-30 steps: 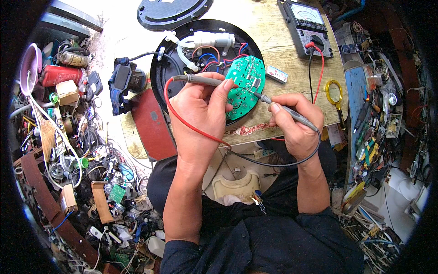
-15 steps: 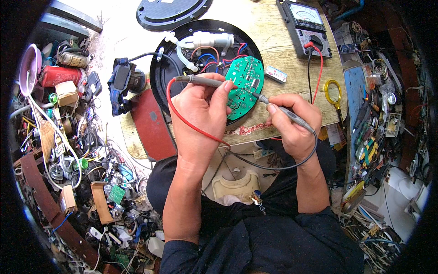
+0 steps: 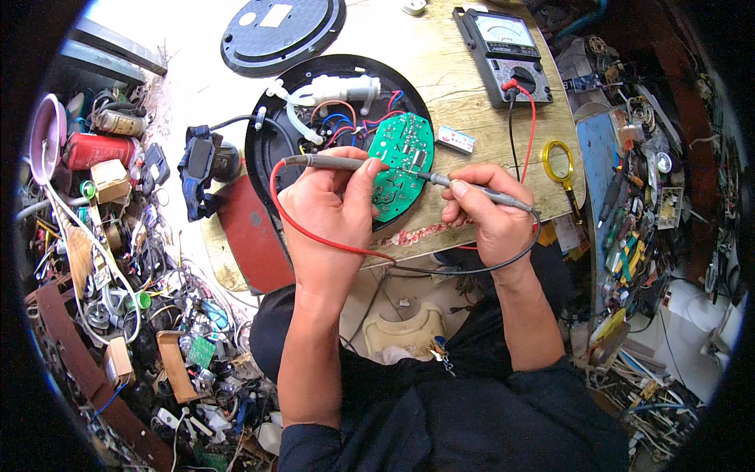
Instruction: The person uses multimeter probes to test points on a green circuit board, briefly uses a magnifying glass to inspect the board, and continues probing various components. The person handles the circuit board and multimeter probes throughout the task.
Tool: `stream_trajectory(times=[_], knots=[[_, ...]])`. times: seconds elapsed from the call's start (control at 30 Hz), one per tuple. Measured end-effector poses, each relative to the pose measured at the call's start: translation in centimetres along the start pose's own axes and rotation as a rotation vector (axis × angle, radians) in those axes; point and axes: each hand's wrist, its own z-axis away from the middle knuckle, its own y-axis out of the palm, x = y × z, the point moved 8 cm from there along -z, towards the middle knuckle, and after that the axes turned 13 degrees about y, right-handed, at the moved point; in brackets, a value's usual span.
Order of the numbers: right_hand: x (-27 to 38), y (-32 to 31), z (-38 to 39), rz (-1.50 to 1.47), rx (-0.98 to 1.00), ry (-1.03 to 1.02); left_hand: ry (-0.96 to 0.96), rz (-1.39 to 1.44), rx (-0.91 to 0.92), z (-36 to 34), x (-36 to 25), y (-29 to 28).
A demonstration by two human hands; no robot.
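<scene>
My left hand (image 3: 330, 212) grips a grey test probe (image 3: 322, 161) with a red lead, its tip over a round green circuit board (image 3: 403, 138). My right hand (image 3: 487, 220) pinches a second grey probe (image 3: 480, 193) with a dark lead, angled onto the board’s right half; the exact contact points are too small to tell. The board sits in a black round housing (image 3: 275, 102) holding a white pump with tubing (image 3: 330, 90) and coloured wires. An analogue multimeter (image 3: 511, 75) with red and black leads plugged in lies at the back right.
A black round lid (image 3: 275, 51), a magnifying glass (image 3: 558, 161), a small white box (image 3: 456, 139), a strapped black device (image 3: 200, 169) and a red plate (image 3: 252, 244) are on or at the wooden table (image 3: 480, 130). Piles of parts, cables and tools (image 3: 629, 228) crowd both sides.
The whole view has shifted, with the table and its contents now lower and further left in the picture. Both hands still hold the probes at the board.
</scene>
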Motion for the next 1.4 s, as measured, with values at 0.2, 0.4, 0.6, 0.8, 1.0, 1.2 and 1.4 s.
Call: stream_trajectory(times=[0.2,0.4,0.6,0.8,1.0,1.2,1.4], knots=[[1.5,0.8,0.8,0.121,0.005,-0.146,0.002,-0.026,0.004,0.0,-0.1,0.1],[1.4,0.7,0.7,0.121,0.032,-0.169,-0.001,-0.05,0.01,0.0,-0.7,0.0],[1.5,0.7,0.7,0.193,-0.02,-0.241,-0.008,-0.013,-0.005,0.0,-0.4,0.0],[4.0,0.9,1.7,0.352,-0.091,-0.434,0.064,0.026,-0.059,0.1,-0.6,-0.1],[4.9,2.6,4.3,0.524,-0.086,-0.928,0.578,0.015,-0.046,0.6,-4.4,0.0],[1.4,1.9,4.6,0.37,-0.141,-0.823,0.922,-0.244,0.285,4.0,-7.9,3.6],[3.0,2.2,4.7,0.394,0.015,-0.879,0.949,-0.356,0.377,4.6,-7.7,4.0]])
